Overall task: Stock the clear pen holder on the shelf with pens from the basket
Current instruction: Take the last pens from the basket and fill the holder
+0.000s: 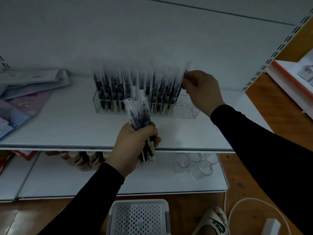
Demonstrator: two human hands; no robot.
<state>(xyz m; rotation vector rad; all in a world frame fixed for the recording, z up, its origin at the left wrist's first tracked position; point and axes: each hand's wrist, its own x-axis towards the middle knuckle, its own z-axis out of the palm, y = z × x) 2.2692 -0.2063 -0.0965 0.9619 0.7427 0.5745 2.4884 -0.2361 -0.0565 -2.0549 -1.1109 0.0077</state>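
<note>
A clear pen holder [186, 110] stands on the white shelf [67, 126], with several wrapped dark pens [118, 85] upright in it. Its right end shows bare holes. My right hand [201, 89] pinches one wrapped pen [182, 78] at the right side of the row, tilted over the holder. My left hand [135, 143] grips a bundle of wrapped pens [138, 114] in front of the holder, at the shelf's front edge. The white perforated basket [138, 217] sits on the floor below, and no pens show inside it.
Folded packages and booklets [30, 89] lie on the shelf at the left. On the lower shelf stand clear glasses [194, 164] and small bottles [81, 160]. A sandalled foot [215, 221] and a white cable [237, 206] are on the wooden floor.
</note>
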